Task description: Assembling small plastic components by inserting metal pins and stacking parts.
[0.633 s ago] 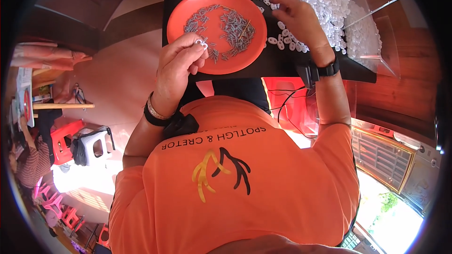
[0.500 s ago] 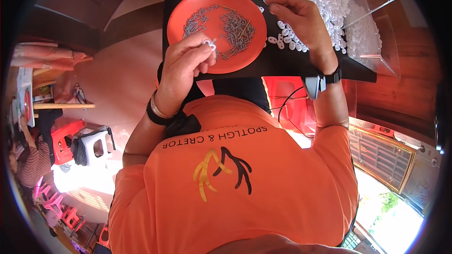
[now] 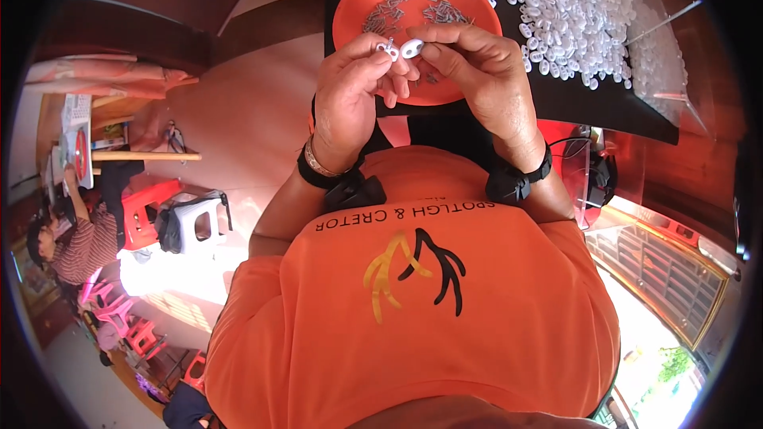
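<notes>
Above an orange-red plate (image 3: 350, 9), my left hand (image 3: 348, 99) pinches a small white plastic piece with holes (image 3: 391, 52); a thin metal pin or screw seems to stand up from it. My right hand (image 3: 489, 83) holds a white oval two-hole plastic piece (image 3: 412, 48) between thumb and forefinger. The two pieces are close together, almost touching. Small grey metal screws or pins (image 3: 449, 13) lie scattered in the plate, partly hidden behind my hands.
A large heap of white oval pieces (image 3: 572, 8) covers the right of the black table (image 3: 628, 107), beside a clear plastic bin (image 3: 660, 63) with more white bits. To the left stand a red stool (image 3: 147, 206) and a white stool (image 3: 199, 218). Another person (image 3: 87, 238) sits at far left.
My right hand has moved left from beside the heap, now holding a white oval piece up to the one in my left hand. The view has shifted, so the plate appears farther right.
</notes>
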Available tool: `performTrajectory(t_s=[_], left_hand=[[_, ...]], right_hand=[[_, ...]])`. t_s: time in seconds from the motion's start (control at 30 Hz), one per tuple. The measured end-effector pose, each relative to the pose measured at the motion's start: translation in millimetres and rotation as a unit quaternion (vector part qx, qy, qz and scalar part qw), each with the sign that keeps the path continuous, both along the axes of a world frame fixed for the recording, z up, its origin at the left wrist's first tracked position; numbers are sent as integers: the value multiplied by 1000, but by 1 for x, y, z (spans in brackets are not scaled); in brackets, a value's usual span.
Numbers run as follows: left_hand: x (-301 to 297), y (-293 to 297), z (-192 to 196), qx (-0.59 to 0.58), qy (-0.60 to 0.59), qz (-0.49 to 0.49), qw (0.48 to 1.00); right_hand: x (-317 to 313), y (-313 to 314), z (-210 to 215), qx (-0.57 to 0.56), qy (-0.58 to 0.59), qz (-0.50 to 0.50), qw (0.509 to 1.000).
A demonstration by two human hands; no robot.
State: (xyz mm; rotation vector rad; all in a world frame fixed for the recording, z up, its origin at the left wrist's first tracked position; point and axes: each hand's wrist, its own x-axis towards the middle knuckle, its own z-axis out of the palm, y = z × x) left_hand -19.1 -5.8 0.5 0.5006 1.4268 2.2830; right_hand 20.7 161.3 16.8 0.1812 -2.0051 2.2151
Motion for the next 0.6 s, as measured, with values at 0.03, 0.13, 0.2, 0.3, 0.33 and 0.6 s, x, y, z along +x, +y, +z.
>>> performTrajectory(t_s=[0.03,0.13,0.2,0.3,0.33,0.6], left_hand=[[0,-1,0,-4,0,-6,1000],[1,-2,2,1,-3,-3,1000],[0,-3,2,-15,43,11,999],[0,-5,6,-52,36,0,998],[0,-5,6,-53,35,1,998],[-2,-4,3,-26,13,-28,999]], right_hand=[[1,0,0,2,4,4,1000],[1,-3,-1,16,20,-17,1000],[2,0,-1,31,18,-24,999],[4,-2,1,62,25,-21,998],[4,-3,2,78,35,-16,996],[1,3,-2,-29,12,66,997]])
